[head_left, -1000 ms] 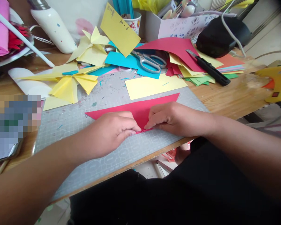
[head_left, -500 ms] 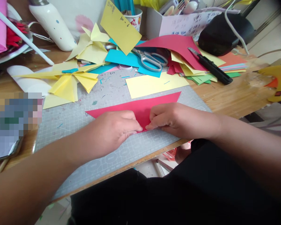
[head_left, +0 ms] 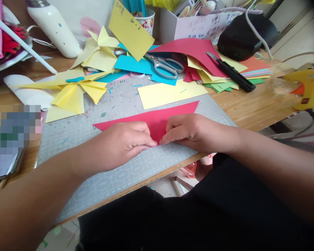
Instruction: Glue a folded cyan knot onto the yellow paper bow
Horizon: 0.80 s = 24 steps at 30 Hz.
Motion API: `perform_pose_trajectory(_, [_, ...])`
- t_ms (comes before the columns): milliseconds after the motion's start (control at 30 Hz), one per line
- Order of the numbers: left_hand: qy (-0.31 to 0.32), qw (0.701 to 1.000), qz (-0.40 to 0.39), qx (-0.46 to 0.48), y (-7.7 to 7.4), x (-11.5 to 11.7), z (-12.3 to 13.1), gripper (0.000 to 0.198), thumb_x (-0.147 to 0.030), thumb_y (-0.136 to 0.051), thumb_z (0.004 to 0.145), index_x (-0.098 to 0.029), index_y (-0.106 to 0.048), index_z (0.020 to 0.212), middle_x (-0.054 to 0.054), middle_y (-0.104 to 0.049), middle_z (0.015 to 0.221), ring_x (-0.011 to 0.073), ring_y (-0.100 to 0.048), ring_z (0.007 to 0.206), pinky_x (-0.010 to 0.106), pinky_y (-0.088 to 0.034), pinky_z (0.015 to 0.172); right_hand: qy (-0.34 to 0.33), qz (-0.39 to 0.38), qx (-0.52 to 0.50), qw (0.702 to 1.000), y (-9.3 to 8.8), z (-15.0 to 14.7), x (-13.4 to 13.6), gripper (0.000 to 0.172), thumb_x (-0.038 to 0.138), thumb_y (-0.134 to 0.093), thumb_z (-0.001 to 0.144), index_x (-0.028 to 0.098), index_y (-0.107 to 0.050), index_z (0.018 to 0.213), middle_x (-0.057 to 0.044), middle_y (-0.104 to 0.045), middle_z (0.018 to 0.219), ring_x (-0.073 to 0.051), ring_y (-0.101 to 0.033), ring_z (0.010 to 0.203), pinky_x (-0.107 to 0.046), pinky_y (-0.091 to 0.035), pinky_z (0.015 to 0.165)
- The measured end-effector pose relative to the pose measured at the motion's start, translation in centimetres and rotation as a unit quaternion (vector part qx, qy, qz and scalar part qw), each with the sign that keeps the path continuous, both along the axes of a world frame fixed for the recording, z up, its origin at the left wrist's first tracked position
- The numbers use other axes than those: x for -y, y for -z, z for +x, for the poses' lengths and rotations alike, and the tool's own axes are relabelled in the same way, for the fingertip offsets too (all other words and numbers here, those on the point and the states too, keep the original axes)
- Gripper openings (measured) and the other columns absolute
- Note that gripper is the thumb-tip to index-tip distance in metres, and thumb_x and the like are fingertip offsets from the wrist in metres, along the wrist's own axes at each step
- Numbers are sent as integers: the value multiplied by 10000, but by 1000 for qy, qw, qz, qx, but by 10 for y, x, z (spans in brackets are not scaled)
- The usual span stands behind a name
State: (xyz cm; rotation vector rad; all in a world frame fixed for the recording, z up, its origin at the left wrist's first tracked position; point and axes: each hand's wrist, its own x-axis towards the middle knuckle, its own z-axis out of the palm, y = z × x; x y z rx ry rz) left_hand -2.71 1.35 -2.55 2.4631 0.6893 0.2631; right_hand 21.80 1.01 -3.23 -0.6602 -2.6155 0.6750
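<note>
A sheet of red paper (head_left: 157,122) lies on the grey cutting mat (head_left: 115,184), its long far edge slanting up to the right. At its near edge, my left hand (head_left: 125,141) has its fingers curled and pinched on the paper. Close beside it, my right hand (head_left: 184,130) grips the same edge with thumb and bent forefinger, the fingertips of both hands nearly meeting. The hands cover much of the near edge, so how far it is folded cannot be seen. Just beyond the red sheet rests a pale yellow paper strip (head_left: 170,94).
Scissors (head_left: 166,68) and a black utility knife (head_left: 235,75) lie on coloured paper at the back. Folded yellow paper shapes (head_left: 70,96) stand at left, near a white bottle (head_left: 56,29). A yellow glue gun (head_left: 308,87) is at the right edge.
My fingertips have drawn slightly closer together along the red paper's near edge. The whole view has shifted a little, with objects at the back appearing further left.
</note>
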Motion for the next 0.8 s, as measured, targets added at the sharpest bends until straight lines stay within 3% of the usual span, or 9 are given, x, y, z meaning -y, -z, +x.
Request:
perform_pose_trajectory(200, [4, 999, 17, -39, -5, 1, 0, 259, -209, -458, 932, -229, -716, 939, 6, -594, 813, 122, -569, 750, 235, -405, 665, -8, -2, 2, 1000, -1, 0, -1, 325, 34, -473, 876, 187, -740, 981, -30, -575, 808, -76, -543, 682, -188, -407, 610])
perform_pose_trajectory(600, [22, 997, -20, -64, -9, -2, -1, 309, -225, -395, 955, -226, -703, 964, 7, -567, 804, 126, -547, 744, 249, -386, 683, -21, -15, 24, 999, -1, -1, -1, 306, 66, -468, 880, 188, -729, 985, -33, -548, 808, -95, -513, 679, -211, -401, 614])
perform_pose_trajectory(800, [48, 993, -10, -111, -14, -1, -5, 336, -180, -364, 955, -290, -663, 1062, -4, -558, 826, 132, -526, 745, 255, -366, 688, -9, -1, 95, 995, -11, -2, 4, 309, 75, -450, 883, 187, -721, 981, -48, -515, 831, -135, -480, 712, -247, -400, 647])
